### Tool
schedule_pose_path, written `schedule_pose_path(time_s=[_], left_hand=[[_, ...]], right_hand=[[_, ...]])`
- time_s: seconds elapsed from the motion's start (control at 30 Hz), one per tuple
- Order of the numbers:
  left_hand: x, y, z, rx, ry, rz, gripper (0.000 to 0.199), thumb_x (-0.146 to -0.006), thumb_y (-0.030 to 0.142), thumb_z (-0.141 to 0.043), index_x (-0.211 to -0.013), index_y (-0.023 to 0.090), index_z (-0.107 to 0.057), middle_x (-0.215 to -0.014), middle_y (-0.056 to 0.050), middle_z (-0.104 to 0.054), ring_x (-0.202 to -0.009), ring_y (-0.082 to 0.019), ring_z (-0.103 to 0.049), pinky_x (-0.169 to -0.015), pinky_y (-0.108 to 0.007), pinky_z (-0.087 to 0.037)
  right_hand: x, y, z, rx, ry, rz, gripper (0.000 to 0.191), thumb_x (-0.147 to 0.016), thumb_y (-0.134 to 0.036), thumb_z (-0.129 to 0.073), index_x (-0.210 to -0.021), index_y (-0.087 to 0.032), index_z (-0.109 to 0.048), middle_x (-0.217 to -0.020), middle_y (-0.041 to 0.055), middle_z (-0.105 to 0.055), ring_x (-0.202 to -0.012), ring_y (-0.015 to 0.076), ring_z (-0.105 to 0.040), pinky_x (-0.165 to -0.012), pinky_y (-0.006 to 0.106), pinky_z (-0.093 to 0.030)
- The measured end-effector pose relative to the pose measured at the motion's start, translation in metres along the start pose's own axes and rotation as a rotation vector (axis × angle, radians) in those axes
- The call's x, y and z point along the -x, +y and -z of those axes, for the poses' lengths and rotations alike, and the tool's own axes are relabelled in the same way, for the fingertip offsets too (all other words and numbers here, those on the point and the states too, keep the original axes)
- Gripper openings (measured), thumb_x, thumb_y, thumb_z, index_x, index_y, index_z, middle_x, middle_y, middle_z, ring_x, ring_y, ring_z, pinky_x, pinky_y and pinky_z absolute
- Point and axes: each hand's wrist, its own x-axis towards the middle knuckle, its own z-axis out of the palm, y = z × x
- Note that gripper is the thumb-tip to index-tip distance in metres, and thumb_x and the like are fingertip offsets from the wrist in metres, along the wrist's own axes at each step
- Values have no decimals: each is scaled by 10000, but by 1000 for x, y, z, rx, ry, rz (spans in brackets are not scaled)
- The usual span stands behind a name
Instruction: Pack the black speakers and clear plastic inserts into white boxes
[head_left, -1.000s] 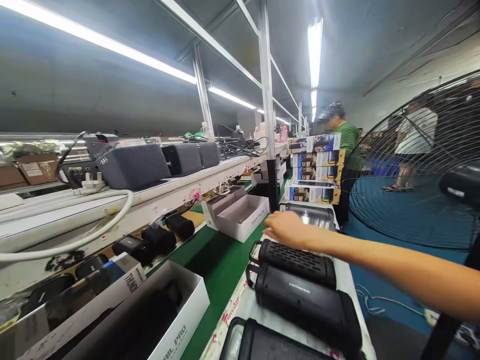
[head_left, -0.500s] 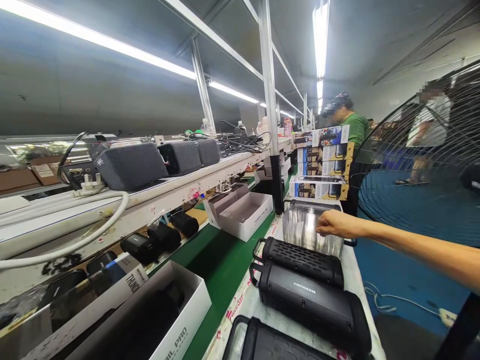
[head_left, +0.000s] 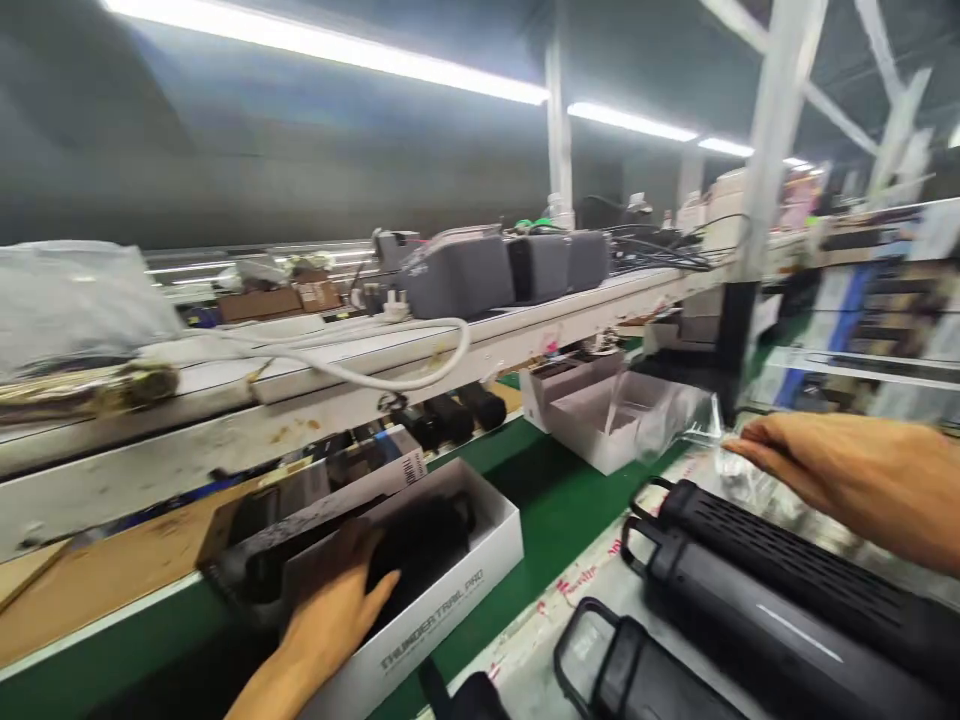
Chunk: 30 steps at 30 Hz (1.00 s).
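My left hand [head_left: 330, 620] reaches into an open white box [head_left: 450, 605] printed "THUNDERTRAIL PRO". Its spread fingers rest on the black speaker [head_left: 424, 540] lying inside. My right hand [head_left: 840, 480] is out to the right above the bench and pinches a thin clear plastic tray [head_left: 660, 415], which hangs in the air to the left of my fingertips. Just below that hand, black rugged speakers with carry handles [head_left: 787, 590] lie side by side on the pale bench strip. One more such speaker [head_left: 637, 670] sits at the bottom edge.
A green belt [head_left: 555, 510] runs between the boxes and the speakers. Another open white box [head_left: 585, 420] stands further along it. Small black speakers [head_left: 450, 415] sit under the white shelf, which carries grey speakers [head_left: 465, 275] and a white cable [head_left: 390, 375]. A black-footed post [head_left: 739, 330] rises behind.
The view has swung left and down. My right hand has lifted a clear plastic tray off the stack and drawn it nearer. My left hand has come into view inside the white box.
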Motion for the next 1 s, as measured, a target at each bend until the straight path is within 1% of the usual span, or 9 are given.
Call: schedule_pose_path(time_s=[0.07, 0.2, 0.33, 0.47, 0.53, 0.6, 0.7, 0.8, 1.0], left_hand=[[-2, -2, -5, -10, -101, 24, 562, -935, 447, -517, -1421, 166, -539, -1555, -141, -424, -1441, -326, -406, -1217, -484, -363], [-7, 0, -10, 8, -178, 35, 617, -941, 460, -458, -1475, 152, -484, -1604, -131, -354, -1478, -306, -348, -1251, -463, -302], [-12, 8, -7, 46, -360, 62, 802, -853, 514, -582, -1546, 165, -378, -1649, -127, -279, -1524, -320, -261, -1275, -453, -232], [-27, 18, -15, 46, -432, 88, 1062, -708, 449, -757, -1588, 146, -247, -1663, -165, -220, -1535, -352, -222, -1280, -462, -204], [-35, 19, -26, 53, -426, 104, 1133, -661, 423, -806, -1593, 144, -224, -1661, -174, -219, -1531, -358, -231, -1274, -467, -222], [-42, 18, -36, 65, -411, 116, 1178, -614, 399, -846, -1592, 157, -235, -1653, -180, -239, -1518, -371, -260, -1258, -482, -260], [-47, 16, -45, 81, -380, 118, 1214, -568, 343, -875, -1590, 165, -244, -1613, -207, -321, -1464, -400, -350, -1217, -513, -324], [-47, 16, -46, 95, -357, 120, 1226, -551, 312, -879, -1587, 136, -247, -1548, -237, -404, -1408, -421, -411, -1185, -524, -360], [-41, 11, -46, 156, -344, 137, 1207, -536, 275, -871, -1582, 171, -277, -1551, -212, -400, -1422, -420, -383, -1201, -549, -320]], right_hand=[[-20, -34, -16, -111, 11, 14, 573, -999, -683, -348, -735, -240, -598, -608, 37, -634, -503, 195, -589, -515, 331, -371], [-56, -85, -43, -397, -129, -136, 608, -1007, -693, -272, -671, -229, -474, -518, -1, -520, -440, 148, -472, -489, 288, -333], [-78, -129, -71, -679, -234, -283, 626, -949, -752, -332, -609, -227, -344, -502, -20, -414, -474, 128, -387, -488, 276, -289], [-99, -181, -102, -1202, -479, -538, 596, -818, -794, -513, -663, -219, -487, -612, 19, -582, -532, 143, -505, -521, 275, -401], [-111, -201, -114, -1410, -608, -585, 579, -739, -777, -617, -718, -200, -581, -724, 64, -674, -600, 178, -589, -568, 303, -470], [-120, -214, -123, -1525, -663, -600, 532, -694, -711, -709, -749, -187, -626, -798, 80, -712, -679, 207, -638, -625, 325, -507], [-128, -223, -131, -1635, -670, -665, 442, -650, -564, -807, -821, -184, -657, -876, 70, -739, -743, 220, -671, -694, 346, -531], [-130, -227, -133, -1658, -676, -642, 368, -678, -466, -797, -859, -171, -674, -874, 60, -738, -742, 202, -669, -726, 346, -537], [-125, -233, -137, -1649, -646, -634, 286, -726, -416, -757, -826, -172, -645, -814, 45, -712, -739, 192, -653, -692, 328, -529]])
